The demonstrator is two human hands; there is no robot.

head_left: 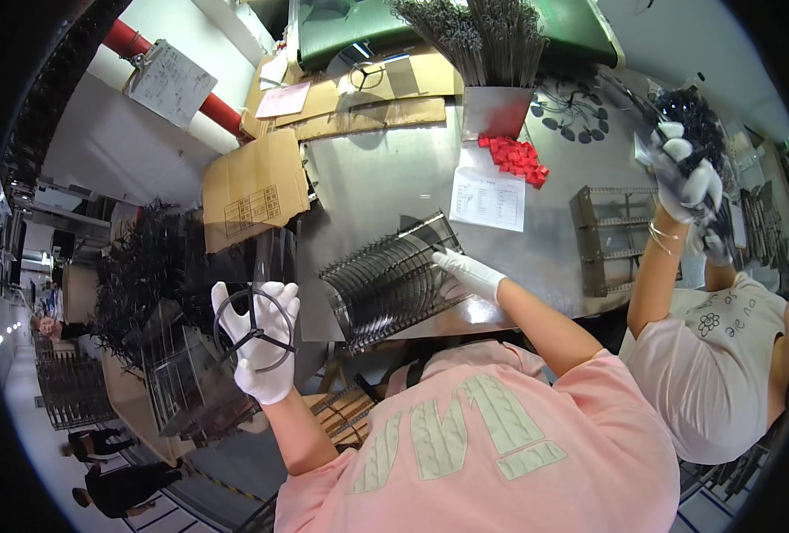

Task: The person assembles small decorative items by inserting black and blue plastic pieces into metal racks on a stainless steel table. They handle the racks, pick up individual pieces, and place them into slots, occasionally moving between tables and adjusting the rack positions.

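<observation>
My left hand (268, 377), in a white glove, is closed on a black ring with three spokes (255, 334), raised beside the left end of the table. The ring lies across the fingers. In front of me a slotted rack (352, 330) stands tilted on the table, with several black curved parts (385, 282) lined up in it. My right hand (471, 273), also gloved in white, rests at the rack's right end with its fingers stretched out against it. Whether its fingertips pinch anything there is too small to make out.
A container of thin metal rods (498, 111), red pieces (516, 160) and a printed sheet (487, 199) lie beyond the rack. Cardboard (254, 191) and a heap of black parts (137, 284) are at the left. An empty-looking rack (621, 233) and a gloved co-worker (714, 346) are at the right.
</observation>
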